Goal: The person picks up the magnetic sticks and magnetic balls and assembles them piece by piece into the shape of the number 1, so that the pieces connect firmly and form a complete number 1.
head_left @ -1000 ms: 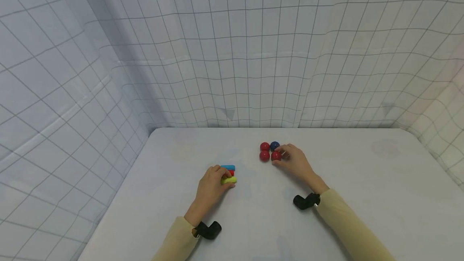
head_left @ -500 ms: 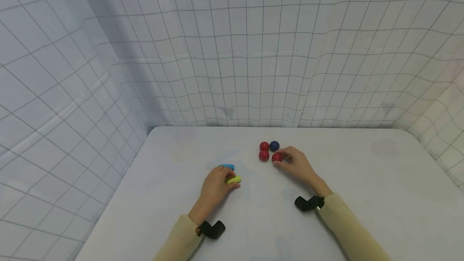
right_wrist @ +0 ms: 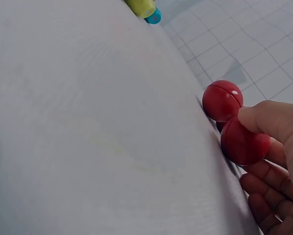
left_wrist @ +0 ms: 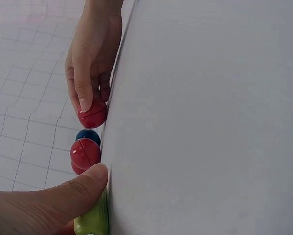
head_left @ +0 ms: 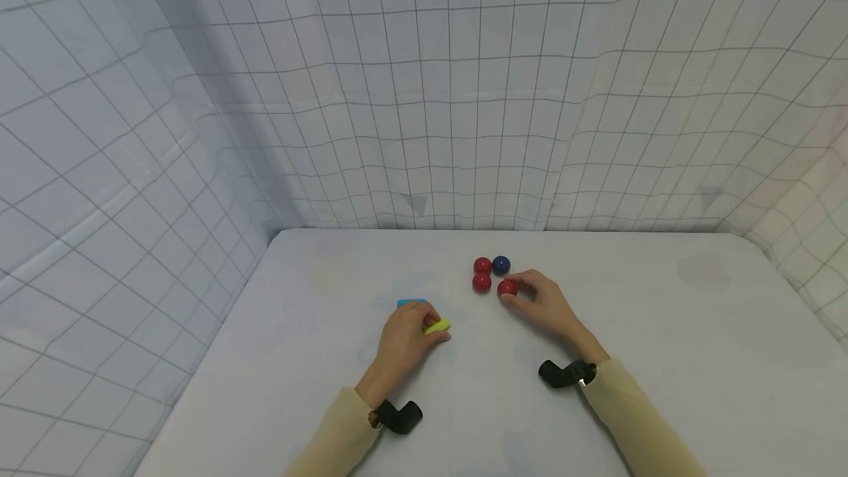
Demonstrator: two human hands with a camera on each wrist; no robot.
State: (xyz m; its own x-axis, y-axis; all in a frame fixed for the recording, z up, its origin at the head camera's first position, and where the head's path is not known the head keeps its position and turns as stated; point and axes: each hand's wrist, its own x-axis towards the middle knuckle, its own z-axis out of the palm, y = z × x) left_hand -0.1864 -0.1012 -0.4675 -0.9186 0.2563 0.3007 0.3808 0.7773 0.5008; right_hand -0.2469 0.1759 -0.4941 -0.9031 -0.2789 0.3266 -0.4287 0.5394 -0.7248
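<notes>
My left hand (head_left: 403, 338) pinches a short yellow-green rod (head_left: 437, 326) between thumb and fingers, low over the white table. In the left wrist view the rod (left_wrist: 93, 221) shows ridges along its side, below the thumb. A blue rod (head_left: 411, 302) lies just beyond the left hand, partly covered by it. My right hand (head_left: 546, 308) holds a glossy red ball (head_left: 506, 288), thumb on the near side and fingers behind. Seen from the right wrist, this red ball (right_wrist: 245, 141) has a seam around it. Left of it are two more red balls (head_left: 481, 283) and a dark blue ball (head_left: 501, 265).
The white table (head_left: 477, 403) ends at a straight back edge. White grid-patterned curtains (head_left: 424, 94) hang behind it and at both sides. Each wrist wears a black camera mount (head_left: 563, 374).
My left hand has slid to the right with the yellow-green rod, and a red piece beside it is now hidden in the head view. The held red ball has shifted slightly away from the others.
</notes>
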